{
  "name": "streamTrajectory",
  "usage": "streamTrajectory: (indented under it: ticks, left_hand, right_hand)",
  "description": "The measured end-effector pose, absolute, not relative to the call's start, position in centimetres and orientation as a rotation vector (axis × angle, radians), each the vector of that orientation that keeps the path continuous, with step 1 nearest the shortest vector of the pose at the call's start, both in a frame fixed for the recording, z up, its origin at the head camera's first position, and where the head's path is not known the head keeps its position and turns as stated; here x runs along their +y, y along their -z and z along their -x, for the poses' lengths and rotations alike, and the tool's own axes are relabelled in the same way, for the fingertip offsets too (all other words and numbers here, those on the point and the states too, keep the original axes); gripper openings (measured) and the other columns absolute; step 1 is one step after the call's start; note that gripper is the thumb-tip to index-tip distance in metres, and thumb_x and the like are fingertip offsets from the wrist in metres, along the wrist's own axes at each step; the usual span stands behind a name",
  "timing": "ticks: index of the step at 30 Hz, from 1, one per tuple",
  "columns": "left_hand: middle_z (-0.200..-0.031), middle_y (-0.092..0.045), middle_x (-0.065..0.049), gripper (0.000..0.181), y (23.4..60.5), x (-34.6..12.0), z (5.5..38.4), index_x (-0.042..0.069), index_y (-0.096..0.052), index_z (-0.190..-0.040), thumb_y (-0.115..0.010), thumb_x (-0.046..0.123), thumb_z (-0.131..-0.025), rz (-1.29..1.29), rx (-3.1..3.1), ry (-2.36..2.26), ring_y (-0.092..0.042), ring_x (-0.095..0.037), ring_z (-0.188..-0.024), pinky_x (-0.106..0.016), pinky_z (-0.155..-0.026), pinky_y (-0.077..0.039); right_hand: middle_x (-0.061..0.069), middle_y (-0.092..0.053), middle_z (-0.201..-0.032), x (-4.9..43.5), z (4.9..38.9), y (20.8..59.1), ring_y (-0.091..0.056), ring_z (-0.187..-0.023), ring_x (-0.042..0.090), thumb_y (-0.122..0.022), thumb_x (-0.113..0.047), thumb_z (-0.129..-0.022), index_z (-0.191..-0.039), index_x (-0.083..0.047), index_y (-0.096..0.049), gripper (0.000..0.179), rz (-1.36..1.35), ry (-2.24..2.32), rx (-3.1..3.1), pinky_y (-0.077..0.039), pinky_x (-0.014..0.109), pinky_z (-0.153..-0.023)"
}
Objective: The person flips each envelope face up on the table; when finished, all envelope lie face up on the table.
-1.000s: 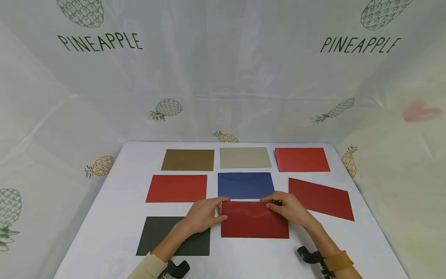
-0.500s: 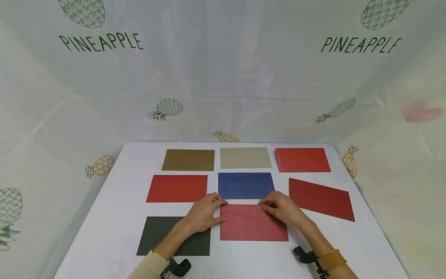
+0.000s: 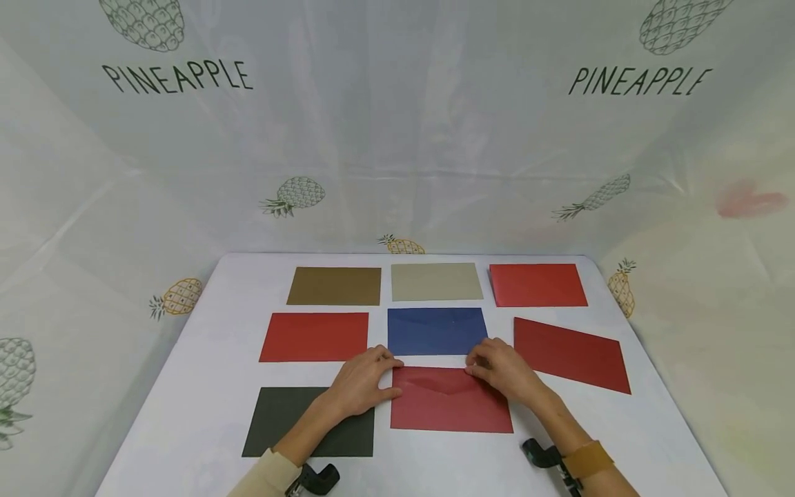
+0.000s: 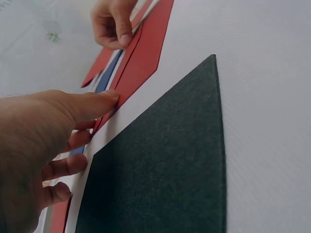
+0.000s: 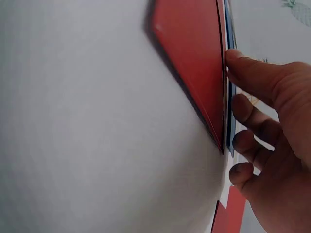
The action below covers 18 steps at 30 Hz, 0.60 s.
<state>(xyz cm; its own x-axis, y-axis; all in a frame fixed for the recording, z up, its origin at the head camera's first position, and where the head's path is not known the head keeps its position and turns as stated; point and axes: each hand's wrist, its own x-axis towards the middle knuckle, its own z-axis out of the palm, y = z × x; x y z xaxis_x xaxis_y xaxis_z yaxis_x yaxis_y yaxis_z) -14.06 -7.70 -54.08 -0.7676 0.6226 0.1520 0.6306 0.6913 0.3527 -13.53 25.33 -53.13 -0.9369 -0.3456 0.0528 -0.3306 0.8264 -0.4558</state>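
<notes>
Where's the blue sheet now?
In the head view, the blue sheet lies centrally, just beyond the red sheet held by the left hand and right hand.

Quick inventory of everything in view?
Brown paper rectangle: 1, brown, back left
Cream paper rectangle: 1, cream, back centre
Red paper rectangles: 3, red, back right, middle left, middle right
Blue paper rectangle: 1, blue, centre
Dark paper rectangle: 1, greenish-black, front left
Rosy-red envelope-like rectangle: 1, rosy-red, front centre
White table: 1, white, underneath
Pineapple-print covering: count unclear, whitish, background
Black wrist cameras: 2, black, at wrists
Beige sleeve: 1, beige, left forearm
Tan band: 1, tan, right wrist
Left hand and right hand: 2, bare, both on the rosy-red rectangle
</notes>
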Motion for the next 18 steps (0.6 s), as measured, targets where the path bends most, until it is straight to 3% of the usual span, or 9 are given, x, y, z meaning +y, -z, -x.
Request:
streamTrajectory:
  ticks: [10,18]
  left_hand:
    - [-0.111,-0.062,0.003,0.048,53.89,-8.02,13.96,0.022,-0.073,-0.122,-0.081,0.047,-0.082,1.038,-2.870,0.579,-0.063,-0.011,-0.093,-0.026,-0.074,-0.052]
    - [-0.113,-0.061,0.005,0.049,54.07,-8.32,14.07,0.023,-0.072,-0.124,-0.079,0.049,-0.083,1.024,-2.887,0.578,-0.061,-0.009,-0.090,-0.025,-0.073,-0.050]
  right_hand:
    - [-0.012,-0.050,-0.075,24.78,14.11,52.86,-0.047,-0.070,0.008,-0.081,-0.037,-0.085,-0.076,-0.027,-0.060,0.025,0.410,0.592,3.024,-0.042,0.026,-0.059]
    - [-0.012,-0.049,-0.074,24.62,14.22,52.76,-0.046,-0.068,0.007,-0.080,-0.038,-0.085,-0.073,-0.026,-0.058,0.028,0.430,0.569,3.034,-0.040,0.025,-0.056]
